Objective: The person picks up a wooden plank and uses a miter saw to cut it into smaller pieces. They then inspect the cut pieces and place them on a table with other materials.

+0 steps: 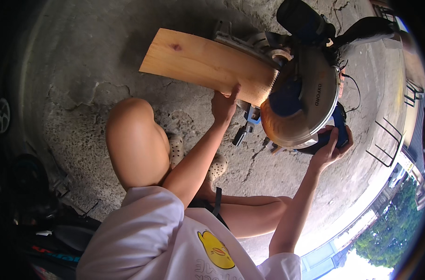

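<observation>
A wide wooden board (198, 58) with a dark knot lies flat across the base of a miter saw (310, 88). My left hand (224, 106) grips the board's near edge close to the saw, thumb on top and fingers hidden beneath. On the saw's blue and black handle (340, 135) my right hand (331, 149) is wrapped, right of the blade guard. The board's right end meets the toothed blade (274, 83), which is partly covered by the guard. An orange glow shows in the lower part of the clear guard.
Behind the board stands the saw's metal fence (242, 44). A blue and black clamp or knob (248, 126) sticks out in front of the base. Black metal bars (385, 144) lie on the cracked concrete floor (95, 91) at right. My knees and perforated clogs (217, 168) are close by.
</observation>
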The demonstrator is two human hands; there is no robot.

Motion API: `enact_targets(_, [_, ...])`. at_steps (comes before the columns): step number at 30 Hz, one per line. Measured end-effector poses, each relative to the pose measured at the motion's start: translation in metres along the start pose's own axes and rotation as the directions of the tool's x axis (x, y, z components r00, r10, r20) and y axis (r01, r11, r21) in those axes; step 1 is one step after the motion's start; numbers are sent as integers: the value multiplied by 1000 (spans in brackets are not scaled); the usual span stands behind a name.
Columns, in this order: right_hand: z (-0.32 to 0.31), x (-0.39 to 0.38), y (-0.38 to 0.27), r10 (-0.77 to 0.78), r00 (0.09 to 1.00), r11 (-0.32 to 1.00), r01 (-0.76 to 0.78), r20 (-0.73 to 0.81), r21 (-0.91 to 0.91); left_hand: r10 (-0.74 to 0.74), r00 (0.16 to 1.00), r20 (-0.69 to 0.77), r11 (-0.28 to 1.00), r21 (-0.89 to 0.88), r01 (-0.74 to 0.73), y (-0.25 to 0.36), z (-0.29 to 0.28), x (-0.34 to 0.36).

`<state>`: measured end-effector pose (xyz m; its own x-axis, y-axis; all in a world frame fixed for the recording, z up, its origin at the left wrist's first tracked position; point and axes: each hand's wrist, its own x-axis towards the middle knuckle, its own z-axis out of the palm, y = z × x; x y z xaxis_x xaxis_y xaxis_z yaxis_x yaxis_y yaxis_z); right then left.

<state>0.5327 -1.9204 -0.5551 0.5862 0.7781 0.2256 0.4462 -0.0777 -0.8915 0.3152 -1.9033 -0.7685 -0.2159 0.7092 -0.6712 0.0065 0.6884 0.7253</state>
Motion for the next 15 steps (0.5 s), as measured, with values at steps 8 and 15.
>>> enact_targets(8, [-3,1,3,-8,1000,1000,8,-14,23,-199,868,456,707,680,-195,83,-27,-19])
enact_targets(15, [-3,2,3,-3,1000,999,3,8,47,504,537,676,-292,719,-631,59,-10,5])
